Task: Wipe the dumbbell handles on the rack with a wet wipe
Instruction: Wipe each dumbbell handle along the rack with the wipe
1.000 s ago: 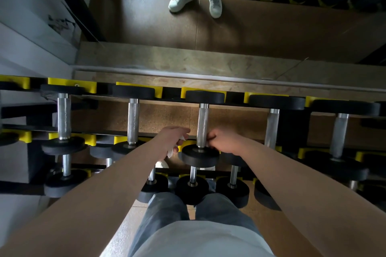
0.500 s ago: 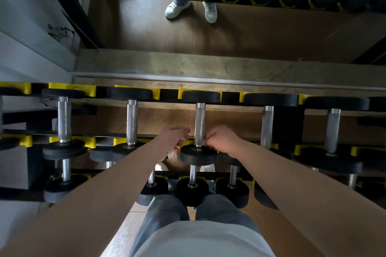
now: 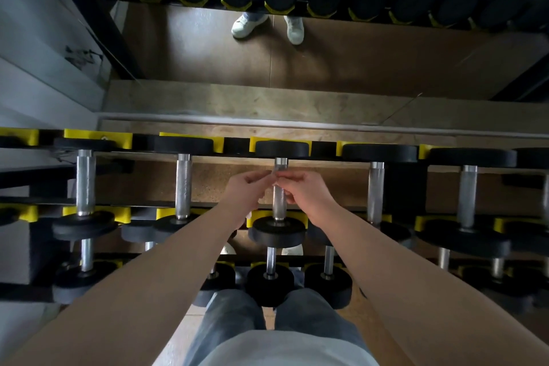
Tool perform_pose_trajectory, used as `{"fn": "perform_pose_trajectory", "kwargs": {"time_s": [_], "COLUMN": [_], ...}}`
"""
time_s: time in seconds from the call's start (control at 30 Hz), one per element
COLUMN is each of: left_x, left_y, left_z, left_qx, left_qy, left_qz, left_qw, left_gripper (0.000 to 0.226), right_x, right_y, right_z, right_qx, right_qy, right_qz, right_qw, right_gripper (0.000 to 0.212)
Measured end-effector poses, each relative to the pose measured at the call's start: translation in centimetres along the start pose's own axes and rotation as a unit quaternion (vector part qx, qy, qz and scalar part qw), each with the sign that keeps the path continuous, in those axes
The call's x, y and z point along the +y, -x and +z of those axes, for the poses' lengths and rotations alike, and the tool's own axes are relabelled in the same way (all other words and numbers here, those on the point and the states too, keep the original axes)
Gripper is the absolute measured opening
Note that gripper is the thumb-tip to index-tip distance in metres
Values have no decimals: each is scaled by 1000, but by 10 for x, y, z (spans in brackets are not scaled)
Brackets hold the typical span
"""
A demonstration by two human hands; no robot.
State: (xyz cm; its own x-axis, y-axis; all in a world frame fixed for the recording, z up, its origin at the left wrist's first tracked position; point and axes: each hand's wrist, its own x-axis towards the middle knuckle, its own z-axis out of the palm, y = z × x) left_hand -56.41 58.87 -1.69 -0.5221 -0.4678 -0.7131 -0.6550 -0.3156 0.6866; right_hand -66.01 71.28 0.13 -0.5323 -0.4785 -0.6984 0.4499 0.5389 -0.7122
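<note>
Several black dumbbells with knurled steel handles lie side by side on the black and yellow rack (image 3: 98, 138). Over the far part of the middle dumbbell handle (image 3: 279, 202), my left hand (image 3: 246, 187) and my right hand (image 3: 303, 190) meet fingertip to fingertip. Both pinch a thin pale wet wipe (image 3: 271, 174) that lies across the handle. A white end of the wipe hangs below my left hand. The handle's near part is bare down to the black near-end weight (image 3: 277, 232).
More dumbbell handles lie to the left (image 3: 183, 187) and right (image 3: 375, 193), with a lower tier of smaller dumbbells (image 3: 270, 282) near my legs. A mirror behind the rack reflects white shoes (image 3: 248, 24) and another row of weights.
Both hands have slid from the near end of the middle handle, by the near-end weight, up to its far part. They now pinch the wipe together across the bar.
</note>
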Motion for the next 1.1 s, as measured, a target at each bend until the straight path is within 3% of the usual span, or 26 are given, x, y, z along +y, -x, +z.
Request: {"fn": "perform_pose_trajectory", "kwargs": {"time_s": [0.1,0.2,0.33,0.4,0.47,0.53,0.6,0.7,0.8,0.87,0.93,1.03,1.1], "left_x": [6,9,3,-9,-20,-25,-20,-5,7,4,-2,-6,0], "left_y": [-8,-22,-27,-24,-17,-15,-17,-33,-46,-47,-40,-36,-37], "left_z": [-2,2,16,16,10,4,3,8,13,14,12,8,7], "left_qx": [27,56,38,-22,-119,-159,-143,-83,-57,-76,-128,-206,-225], "left_qy": [10,24,-163,-292,-428,-471,-409,-231,-123,-138,-226,-409,-463], "left_qz": [-8,-15,30,39,47,44,13,-35,-31,-30,-44,-3,3], "left_qw": [1000,998,985,955,895,866,901,969,990,987,965,889,857], "left_gripper": [29,27,29,31,30,30,29,25,34,37,33,29,30], "right_x": [0,-2,-2,2,8,12,15,17,19,23,27,34,37], "right_y": [-2,-9,-13,-12,-10,-9,-8,-8,-8,-7,-6,-3,-2], "right_z": [-1,-5,-12,-15,-16,-18,-19,-22,-28,-33,-38,-42,-44], "right_qx": [-1,75,102,91,84,74,67,69,69,71,73,65,58], "right_qy": [56,53,17,16,27,30,26,14,14,19,24,30,35], "right_qz": [-19,-5,52,60,63,67,71,79,84,86,94,117,134], "right_qw": [998,996,993,994,994,995,995,994,994,994,993,990,989], "right_gripper": [21,22,24,23,25,25,25,25,22,22,23,23,24]}}
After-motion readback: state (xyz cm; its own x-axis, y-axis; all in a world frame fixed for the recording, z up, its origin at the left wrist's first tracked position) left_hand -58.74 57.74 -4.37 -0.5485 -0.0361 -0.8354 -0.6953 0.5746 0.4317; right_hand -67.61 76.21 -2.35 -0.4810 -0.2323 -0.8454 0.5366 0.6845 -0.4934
